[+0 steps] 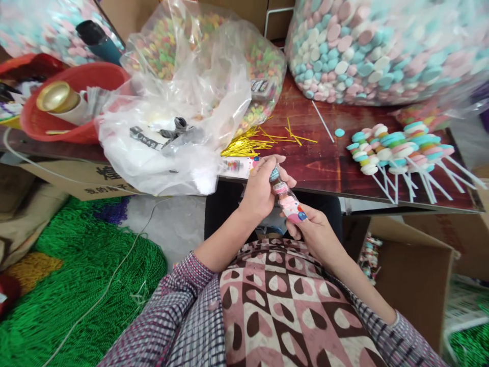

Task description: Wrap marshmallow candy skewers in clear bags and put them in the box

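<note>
My left hand (262, 189) is closed around the upper end of a wrapped candy skewer (281, 189), whose blue, white and pink pieces show through a clear printed wrapper. Its lower end, with pink, red and blue printing, sits in the fingers of my right hand (311, 227). Both hands are in front of my apron, at the table's front edge. Beside my left hand lies a flat printed wrapper (237, 166), partly under a clear plastic bag (183, 137). Gold twist ties (244, 142) are bunched just beyond it.
Unwrapped candy skewers (401, 148) on white sticks lie at the table's right. Large bags of pastel candies (367, 56) and colourful rings (168, 46) stand behind. A red basket (76, 132) is at left, green beads (84, 265) below it, an open cardboard box (412, 285) at lower right.
</note>
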`<action>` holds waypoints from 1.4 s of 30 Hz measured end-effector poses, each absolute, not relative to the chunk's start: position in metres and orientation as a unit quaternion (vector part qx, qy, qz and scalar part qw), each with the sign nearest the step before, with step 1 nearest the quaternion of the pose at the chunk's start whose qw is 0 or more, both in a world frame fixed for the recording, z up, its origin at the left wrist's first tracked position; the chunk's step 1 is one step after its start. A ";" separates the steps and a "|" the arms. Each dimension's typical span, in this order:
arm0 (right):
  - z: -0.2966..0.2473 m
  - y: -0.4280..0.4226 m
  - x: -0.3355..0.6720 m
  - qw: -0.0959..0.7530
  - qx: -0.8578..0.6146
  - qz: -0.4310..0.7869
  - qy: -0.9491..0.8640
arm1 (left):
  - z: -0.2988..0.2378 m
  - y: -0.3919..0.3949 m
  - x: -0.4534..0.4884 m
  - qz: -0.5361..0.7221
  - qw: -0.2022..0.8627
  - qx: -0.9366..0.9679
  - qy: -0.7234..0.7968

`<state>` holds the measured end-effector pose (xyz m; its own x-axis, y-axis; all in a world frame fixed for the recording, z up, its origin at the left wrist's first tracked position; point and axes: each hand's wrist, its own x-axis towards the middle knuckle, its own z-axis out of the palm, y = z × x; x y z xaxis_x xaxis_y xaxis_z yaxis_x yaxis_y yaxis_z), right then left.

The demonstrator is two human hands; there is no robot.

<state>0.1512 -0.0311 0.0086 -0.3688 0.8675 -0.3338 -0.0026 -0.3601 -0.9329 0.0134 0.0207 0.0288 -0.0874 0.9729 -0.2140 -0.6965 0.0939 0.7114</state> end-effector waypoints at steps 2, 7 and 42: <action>0.009 -0.030 0.151 0.320 -0.456 0.688 -0.464 | 0.026 0.018 0.019 0.647 0.636 0.196 0.373; 0.010 -0.030 0.147 0.338 -0.442 0.710 -0.432 | 0.025 0.012 0.028 0.654 0.590 0.238 0.409; 0.013 -0.027 0.165 0.368 -0.478 0.643 -0.472 | 0.013 -0.001 0.021 0.541 0.601 0.400 0.431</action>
